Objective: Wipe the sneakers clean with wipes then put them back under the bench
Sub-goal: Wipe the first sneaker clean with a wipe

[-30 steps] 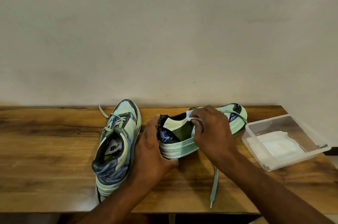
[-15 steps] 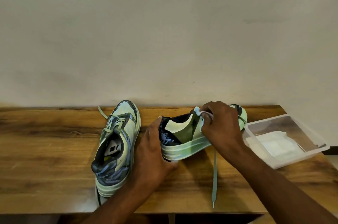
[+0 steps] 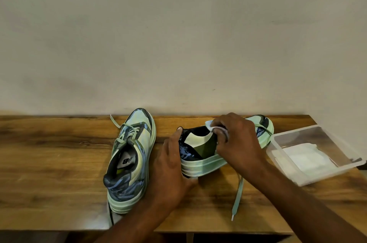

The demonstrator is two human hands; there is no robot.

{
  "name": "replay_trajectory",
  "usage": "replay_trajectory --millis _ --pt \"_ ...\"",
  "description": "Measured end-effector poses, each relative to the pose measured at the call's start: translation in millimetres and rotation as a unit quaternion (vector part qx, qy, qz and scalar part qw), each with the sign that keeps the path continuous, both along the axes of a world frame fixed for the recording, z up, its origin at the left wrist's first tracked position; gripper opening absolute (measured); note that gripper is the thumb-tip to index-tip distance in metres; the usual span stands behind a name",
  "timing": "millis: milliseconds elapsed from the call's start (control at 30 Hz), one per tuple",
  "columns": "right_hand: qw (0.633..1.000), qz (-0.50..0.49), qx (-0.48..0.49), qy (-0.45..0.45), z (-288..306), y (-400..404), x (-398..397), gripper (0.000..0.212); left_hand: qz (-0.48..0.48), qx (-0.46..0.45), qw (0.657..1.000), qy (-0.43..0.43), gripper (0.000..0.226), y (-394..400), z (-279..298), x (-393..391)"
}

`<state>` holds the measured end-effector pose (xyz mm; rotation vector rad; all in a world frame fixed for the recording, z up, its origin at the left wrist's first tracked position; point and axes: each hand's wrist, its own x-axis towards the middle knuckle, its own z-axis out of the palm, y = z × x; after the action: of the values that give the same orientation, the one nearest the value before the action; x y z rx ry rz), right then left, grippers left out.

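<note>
Since half a second ago the right hand (image 3: pixel 239 141) has slid its wipe (image 3: pixel 211 125) back from the laces toward the shoe's collar, nearer the heel.

Nearest, both forearms reach in over the bench (image 3: pixel 49 163) front edge. A loose lace (image 3: pixel 237 193) trails from the tilted shoe (image 3: pixel 200 149) toward that edge. The left hand (image 3: pixel 172 171) grips this shoe's heel, thumb under the sole and a fingertip on the heel top, holding it tipped on its side with the sole facing the person. The right hand's curled fingers pinch the white wipe against the upper edge of the shoe's side.

Left of the left hand, the other shoe (image 3: pixel 132 155) sits upright on the bench, toe to the wall (image 3: pixel 178 34), heel near the front edge.

At the bench's right end a clear tub (image 3: pixel 278 155) holds folded white wipes (image 3: pixel 303 155), just beside the tilted shoe's toe.
</note>
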<state>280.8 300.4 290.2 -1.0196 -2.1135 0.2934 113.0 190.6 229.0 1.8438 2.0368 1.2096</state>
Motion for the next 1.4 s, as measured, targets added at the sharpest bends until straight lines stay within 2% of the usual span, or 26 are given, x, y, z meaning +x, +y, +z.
replay_trajectory --millis 100,233,300,400,500,567,700,767,867,967,1033,1167,1233,1400 --pt "0.998 0.045 0.021 -0.026 -0.9 -4.7 -2.9 0.023 0.003 0.0 1.0 -0.009 0.127 1.8 0.0 -2.6" --pt "0.999 -0.043 -0.022 -0.008 0.4 13.8 14.4 0.023 -0.004 0.0 0.999 -0.049 0.125 5.7 0.7 -7.7" --pt "0.999 -0.046 -0.028 0.002 0.5 9.7 14.3 0.023 -0.001 -0.004 0.999 -0.052 0.125 7.3 -0.2 -10.3" --pt "0.999 0.033 -0.007 -0.01 -4.1 -18.0 -2.3 0.026 0.0 0.005 0.996 -0.085 0.119 9.9 2.6 -12.1" --pt "0.991 0.105 0.017 -0.082 -12.0 -42.3 -15.7 0.034 -0.001 0.023 0.992 -0.125 0.105 12.4 7.2 -12.4" --pt "0.99 0.1 0.016 -0.094 -9.8 -35.5 -12.3 0.036 0.001 0.018 0.993 -0.117 0.11 13.0 8.0 -13.4" --pt "0.999 -0.025 -0.013 -0.015 -1.5 0.2 10.3 0.028 0.0 -0.011 0.994 -0.105 0.124 14.6 0.5 -18.7" --pt "0.999 -0.045 -0.016 0.012 -1.9 2.1 12.5 0.022 0.0 -0.015 0.994 -0.105 0.124 15.1 -0.5 -19.3" --pt "0.999 0.03 -0.008 -0.01 -8.9 -21.2 -2.7 0.025 0.003 0.001 0.994 -0.112 0.116 16.5 3.9 -15.3" --pt "0.99 0.104 0.003 -0.092 -14.5 -44.5 -14.6 0.039 0.011 0.02 0.993 -0.116 0.102 19.1 9.3 -12.9" --pt "0.986 0.112 0.009 -0.126 -9.6 -39.0 -11.1 0.042 0.016 0.01 0.994 -0.111 0.105 19.7 10.8 -14.3" --pt "0.998 -0.002 -0.013 -0.06 1.2 -5.9 8.9 0.027 0.01 -0.014 0.993 -0.113 0.116 20.4 7.9 -19.4" --pt "0.999 -0.027 -0.018 -0.044 0.7 -4.4 8.8 0.025 0.011 -0.014 0.994 -0.105 0.117 20.0 7.2 -19.1" --pt "0.995 0.076 -0.008 -0.065 -9.4 -40.1 -12.7 0.033 0.008 0.011 0.994 -0.108 0.105 19.9 11.3 -12.5"
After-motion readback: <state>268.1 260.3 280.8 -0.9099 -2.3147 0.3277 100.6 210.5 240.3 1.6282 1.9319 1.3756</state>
